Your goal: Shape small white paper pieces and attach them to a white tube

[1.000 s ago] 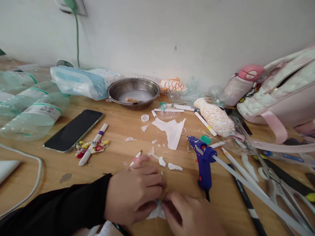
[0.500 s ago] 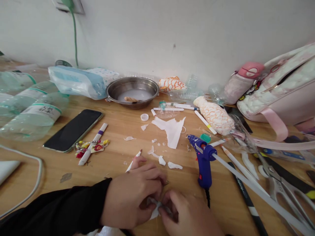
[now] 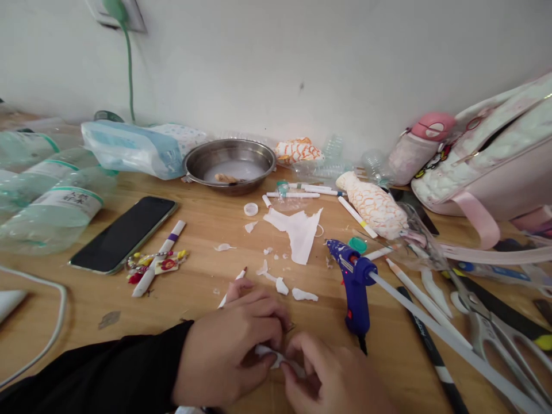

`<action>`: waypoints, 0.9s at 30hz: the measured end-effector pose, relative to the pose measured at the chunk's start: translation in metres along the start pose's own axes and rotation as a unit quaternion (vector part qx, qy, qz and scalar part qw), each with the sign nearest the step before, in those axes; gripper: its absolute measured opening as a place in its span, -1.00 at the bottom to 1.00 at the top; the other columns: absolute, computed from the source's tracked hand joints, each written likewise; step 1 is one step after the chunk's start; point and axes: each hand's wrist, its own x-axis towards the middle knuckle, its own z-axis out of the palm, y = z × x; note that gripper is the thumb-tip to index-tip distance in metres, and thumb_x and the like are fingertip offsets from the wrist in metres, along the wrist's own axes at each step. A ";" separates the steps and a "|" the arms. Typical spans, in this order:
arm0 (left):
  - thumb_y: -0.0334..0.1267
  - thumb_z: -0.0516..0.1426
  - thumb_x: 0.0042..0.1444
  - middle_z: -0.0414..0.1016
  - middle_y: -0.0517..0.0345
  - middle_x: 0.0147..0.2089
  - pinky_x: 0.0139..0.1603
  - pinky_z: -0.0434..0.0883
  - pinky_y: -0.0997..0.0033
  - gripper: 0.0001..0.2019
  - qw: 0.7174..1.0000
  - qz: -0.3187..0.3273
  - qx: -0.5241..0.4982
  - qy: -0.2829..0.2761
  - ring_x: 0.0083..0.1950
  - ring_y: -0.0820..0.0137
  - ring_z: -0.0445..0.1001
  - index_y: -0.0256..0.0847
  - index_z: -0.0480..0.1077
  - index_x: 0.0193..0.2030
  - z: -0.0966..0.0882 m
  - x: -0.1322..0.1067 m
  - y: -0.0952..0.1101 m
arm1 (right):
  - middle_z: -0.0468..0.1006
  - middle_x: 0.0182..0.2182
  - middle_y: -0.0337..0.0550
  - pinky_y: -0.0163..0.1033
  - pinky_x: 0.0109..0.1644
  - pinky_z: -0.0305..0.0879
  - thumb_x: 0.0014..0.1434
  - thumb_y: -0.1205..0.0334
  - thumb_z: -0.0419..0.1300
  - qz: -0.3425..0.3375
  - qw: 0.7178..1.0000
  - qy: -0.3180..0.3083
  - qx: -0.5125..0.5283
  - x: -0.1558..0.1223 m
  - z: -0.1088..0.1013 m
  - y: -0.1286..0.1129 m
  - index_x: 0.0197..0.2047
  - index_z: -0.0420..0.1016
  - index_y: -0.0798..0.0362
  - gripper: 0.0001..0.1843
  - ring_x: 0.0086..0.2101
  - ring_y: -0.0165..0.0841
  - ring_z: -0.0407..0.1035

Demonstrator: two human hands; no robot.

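Both hands meet low in the view over the wooden table. My left hand [image 3: 235, 345], in a black sleeve, is closed, with thumb and fingers pinching a small white piece of paper [image 3: 276, 357]. From the right, my right hand [image 3: 332, 374] grips the other side of the same piece between thumb and forefinger. Much of the paper is hidden by my fingers. A white marker [image 3: 233, 284] with a brown tip lies just beyond my left knuckles. Torn white scraps [image 3: 304, 294] and a larger white sheet piece [image 3: 302, 230] lie past my hands.
A blue glue gun [image 3: 354, 287] with a long glue stick stands to the right, near scissors [image 3: 487, 322] and a black pen [image 3: 431, 345]. Further off are a metal bowl [image 3: 190, 175] and an orange-patterned white fish shape [image 3: 375, 207]. A phone [image 3: 125, 233] and plastic bottles [image 3: 56, 213] lie left.
My fingers have shifted slightly on the white paper, and more of its edge shows between my hands. The view has tilted a little; the table things lie as before.
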 end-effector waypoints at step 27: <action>-0.50 0.06 -0.10 0.44 0.24 -0.31 -0.12 0.20 0.41 -0.82 0.997 0.004 -0.040 0.064 -0.23 0.42 0.38 -0.15 0.29 -0.37 0.000 -0.001 -0.001 | 0.09 -0.70 -0.41 -0.39 -0.59 -0.15 -0.04 0.28 0.09 0.130 0.946 -0.088 0.285 0.017 -0.013 -0.002 -0.46 0.46 0.14 -0.85 -0.63 -0.55 0.00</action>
